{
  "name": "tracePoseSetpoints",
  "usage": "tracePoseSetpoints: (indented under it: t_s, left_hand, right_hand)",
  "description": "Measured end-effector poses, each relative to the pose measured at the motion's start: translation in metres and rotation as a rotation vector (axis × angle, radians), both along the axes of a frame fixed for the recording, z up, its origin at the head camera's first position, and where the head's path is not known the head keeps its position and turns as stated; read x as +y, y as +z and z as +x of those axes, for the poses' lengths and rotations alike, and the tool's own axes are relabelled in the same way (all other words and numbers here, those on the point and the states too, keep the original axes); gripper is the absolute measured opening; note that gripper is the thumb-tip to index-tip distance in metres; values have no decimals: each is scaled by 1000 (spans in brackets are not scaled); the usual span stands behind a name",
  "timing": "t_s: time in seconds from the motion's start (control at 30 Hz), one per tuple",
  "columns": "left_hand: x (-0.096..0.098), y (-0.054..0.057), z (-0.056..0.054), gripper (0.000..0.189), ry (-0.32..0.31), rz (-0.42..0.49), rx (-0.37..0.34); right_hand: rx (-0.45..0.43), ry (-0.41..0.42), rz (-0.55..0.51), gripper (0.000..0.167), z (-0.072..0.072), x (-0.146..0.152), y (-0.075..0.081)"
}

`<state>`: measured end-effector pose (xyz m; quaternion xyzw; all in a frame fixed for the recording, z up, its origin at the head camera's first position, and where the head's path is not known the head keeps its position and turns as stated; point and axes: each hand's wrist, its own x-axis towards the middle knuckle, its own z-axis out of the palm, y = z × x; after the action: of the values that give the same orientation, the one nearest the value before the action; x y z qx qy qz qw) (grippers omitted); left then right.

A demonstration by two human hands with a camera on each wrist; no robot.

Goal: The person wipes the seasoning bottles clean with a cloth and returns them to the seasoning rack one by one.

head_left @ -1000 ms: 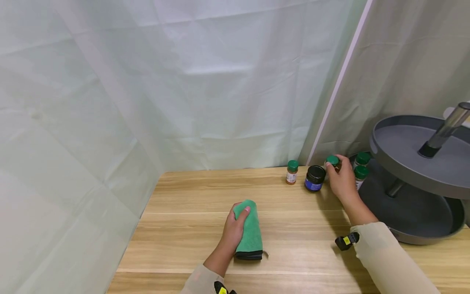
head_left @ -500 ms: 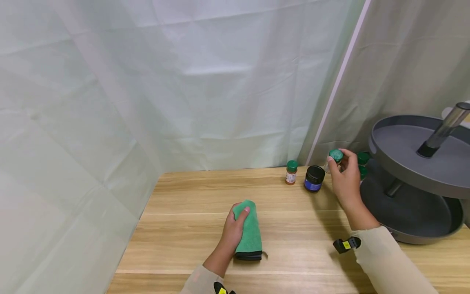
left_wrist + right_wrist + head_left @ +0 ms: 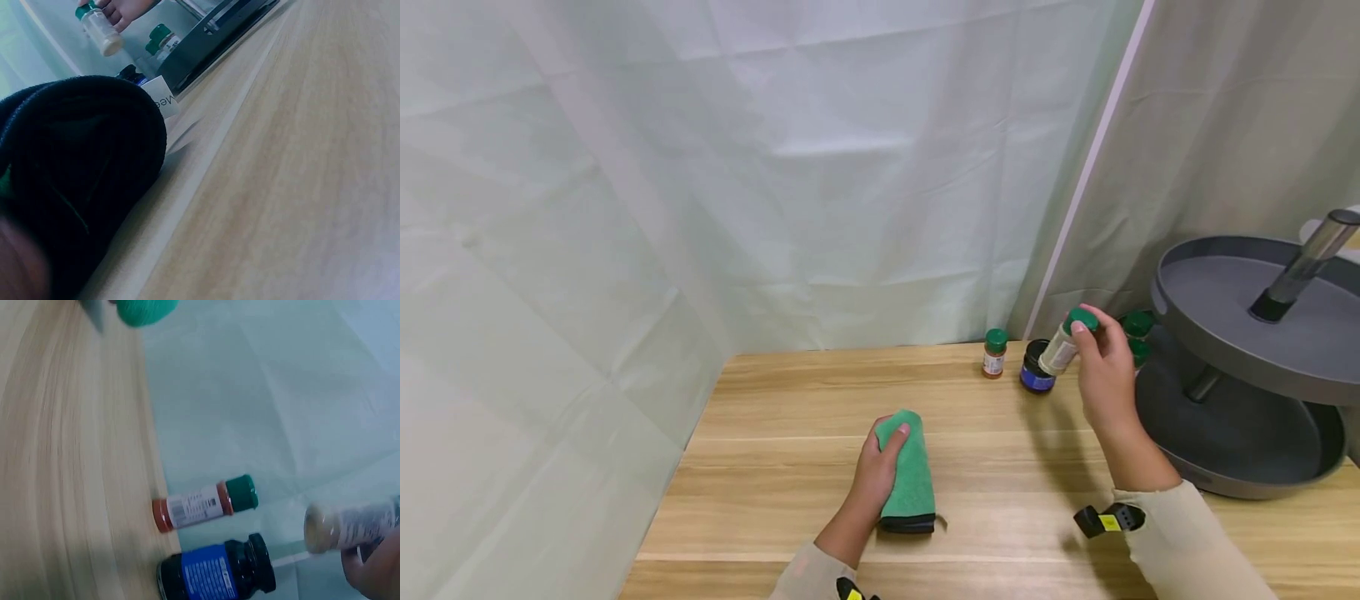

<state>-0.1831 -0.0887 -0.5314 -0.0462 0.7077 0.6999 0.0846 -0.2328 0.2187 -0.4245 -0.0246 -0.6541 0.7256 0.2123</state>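
My right hand (image 3: 1107,375) pinches a small spice jar (image 3: 1060,348) near its green cap. The jar is lifted and tilted, its pale contents at the bottom, and in the head view it overlaps a black-lidded jar with a blue label (image 3: 1037,381). My left hand (image 3: 877,468) grips a rolled green cloth (image 3: 912,475) with a black edge, thumb on top. To the left of the blue-labelled jar stands a spice jar with reddish contents (image 3: 994,353). In the right wrist view the lifted jar (image 3: 350,526) hangs clear of the dark jar (image 3: 215,570).
A grey two-tier round tray (image 3: 1240,454) stands at the right, its upper tier (image 3: 1206,283) on a metal post. Two green-capped jars (image 3: 1138,325) sit at the lower tier's left edge. A pale curtain (image 3: 865,208) hangs behind the wooden table (image 3: 760,450).
My right hand has lifted the spice jar from the lower tier's left side and tilted it, its base swinging left over the blue-labelled jar. My left hand and the cloth stay put.
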Motion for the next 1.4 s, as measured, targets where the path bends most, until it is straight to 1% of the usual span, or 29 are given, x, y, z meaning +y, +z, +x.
tracePoseSetpoints:
  t_s: [0.13,0.27,0.4,0.6,0.83,0.9,0.97,1.03,1.13,1.27,1.4]
  left_hand:
    - [-1,0,0,48,9,-9,4]
    - [-1,0,-1,48,16,-10,3]
    - [-2,0,-1,48,18,-9,-1]
    - [-4,1,-1,48,11,-4,3]
    - [-5,1,-2,48,20,8,5]
    - [-5,2,-3,48,25,8,0]
    - [-5,3,-3,49,25,10,-2]
    - [-5,4,-3,48,16,15,-2]
    - [-5,9,-3,47,-3,22,14]
    - [-5,23,-1,45,-23,16,58]
    - [-5,41,3,42,-58,17,101]
  right_hand:
    - [63,100,-120,36,6,-7,-1]
    - [110,209,-153,23,12,-13,-5]
    - [117,308,-123,18,18,-18,-9]
    - [77,503,-95,33,26,-25,-12]
    - [109,692,-57,28,29,-30,-11]
    - [118,719,-46,27,31,-31,-11]
    - [126,728,-19,25,32,-33,-11]
    - [134,721,17,24,33,-34,-11]
    - [142,701,79,22,34,-37,-13]
    - [140,702,142,24,36,-41,-14]
    - [128,745,179,24,38,-45,-14]
